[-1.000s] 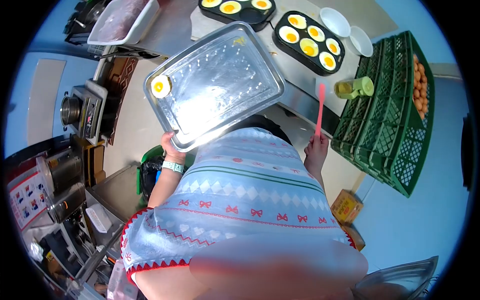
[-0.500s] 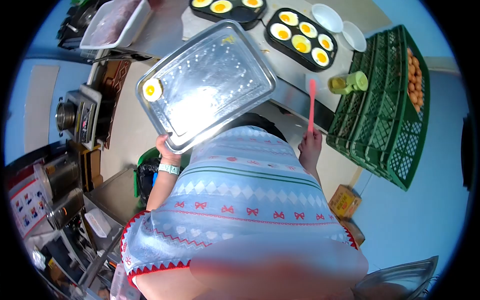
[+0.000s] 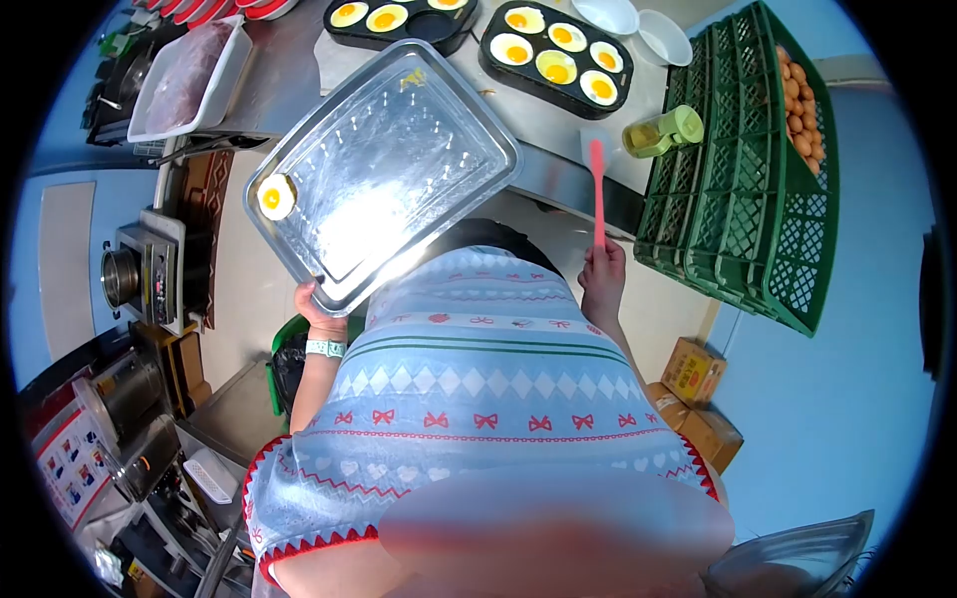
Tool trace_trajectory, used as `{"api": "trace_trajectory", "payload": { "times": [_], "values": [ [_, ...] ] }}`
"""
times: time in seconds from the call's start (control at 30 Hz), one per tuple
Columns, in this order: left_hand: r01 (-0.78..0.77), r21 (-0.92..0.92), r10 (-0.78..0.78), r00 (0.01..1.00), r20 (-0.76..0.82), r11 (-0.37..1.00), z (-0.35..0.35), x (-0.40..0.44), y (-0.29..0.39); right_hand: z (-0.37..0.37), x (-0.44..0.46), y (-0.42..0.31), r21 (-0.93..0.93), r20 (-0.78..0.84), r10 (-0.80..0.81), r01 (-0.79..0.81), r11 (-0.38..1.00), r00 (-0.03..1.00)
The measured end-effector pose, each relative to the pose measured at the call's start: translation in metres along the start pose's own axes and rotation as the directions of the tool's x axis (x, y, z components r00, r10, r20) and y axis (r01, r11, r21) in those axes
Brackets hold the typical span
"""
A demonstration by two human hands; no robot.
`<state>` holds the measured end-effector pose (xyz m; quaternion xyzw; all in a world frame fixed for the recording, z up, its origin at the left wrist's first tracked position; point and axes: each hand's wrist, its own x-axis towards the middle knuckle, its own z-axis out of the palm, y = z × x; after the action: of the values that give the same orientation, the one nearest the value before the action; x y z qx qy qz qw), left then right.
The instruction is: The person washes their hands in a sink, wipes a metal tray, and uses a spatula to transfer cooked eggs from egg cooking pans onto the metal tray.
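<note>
Gripping a shallow metal tray [image 3: 399,149] by its near left corner with the left hand [image 3: 321,317], fingers curled closed on the rim. Holding it out ahead of the body: rectangular, round-cornered, mirror-bright, flecked with small pale dots and smeared yellow near the far edge. Bearing one round fried egg [image 3: 276,196] at the tray's left end, soft white around a glossy yolk. Wrapping the right hand [image 3: 603,279] snugly about the lower end of a slim, smooth pink utensil [image 3: 598,189], pointing away toward the counter [image 3: 548,125].

Just beyond, on the counter, a black moulded pan [image 3: 538,92] with six eggs in round hollows; beside it, a second black pan [image 3: 432,27] with one bare hollow, cut off by the upper edge. Near these, a see-through jar [image 3: 663,132] with a green top, and green lattice crates [image 3: 738,179] with brown-shelled eggs [image 3: 800,115] in the uppermost.

Cannot make out the utensil's pale tip against the counter, nor see the left fingers beneath the tray. Washed out by glare at the tray's middle; blurred into an oval at the bottom.
</note>
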<state>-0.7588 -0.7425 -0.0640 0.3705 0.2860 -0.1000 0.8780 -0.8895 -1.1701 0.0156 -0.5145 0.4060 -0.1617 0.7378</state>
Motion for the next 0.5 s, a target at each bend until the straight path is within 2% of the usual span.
{"api": "trace_trajectory", "payload": {
  "times": [0.13,0.2,0.23,0.3,0.33,0.4,0.43,0.47,0.5],
  "values": [
    [0.002,0.007,-0.002,0.999,-0.033,1.0,0.003,-0.001,0.002,-0.002,0.0,-0.003,-0.026,0.014,-0.027,0.028,0.999,1.0],
    [-0.003,0.02,0.004,0.999,-0.054,1.0,0.006,-0.002,0.005,-0.002,0.0,-0.01,-0.226,0.004,-0.106,0.104,0.969,0.994],
    [0.012,0.017,-0.011,0.999,-0.031,1.0,0.006,-0.002,0.005,-0.004,0.002,-0.011,-0.227,0.005,-0.106,0.104,0.968,0.994],
    [0.027,0.014,-0.027,1.0,-0.009,1.0,0.006,-0.003,0.006,-0.006,0.009,-0.015,-0.56,0.071,-0.362,0.337,0.757,0.929],
    [0.013,0.022,-0.013,1.0,-0.027,1.0,0.009,-0.005,0.007,0.0,0.011,-0.024,-0.561,0.072,-0.363,0.338,0.755,0.929],
    [0.0,0.03,0.002,0.999,-0.043,1.0,0.014,-0.006,0.007,0.015,0.017,-0.054,-0.706,0.194,-0.538,0.497,0.504,0.82],
    [0.006,0.017,-0.005,1.0,-0.028,1.0,0.015,-0.005,0.007,0.026,0.018,-0.072,-0.783,0.178,-0.536,0.449,0.43,0.825],
    [0.01,0.011,-0.01,1.0,-0.022,1.0,0.014,-0.005,0.007,0.031,0.028,-0.081,-0.785,0.177,-0.535,0.446,0.429,0.826],
    [0.015,0.005,-0.015,1.0,-0.015,1.0,0.013,-0.005,0.008,0.033,0.042,-0.088,-0.818,0.223,-0.559,0.466,0.339,0.798]
  ]
}}
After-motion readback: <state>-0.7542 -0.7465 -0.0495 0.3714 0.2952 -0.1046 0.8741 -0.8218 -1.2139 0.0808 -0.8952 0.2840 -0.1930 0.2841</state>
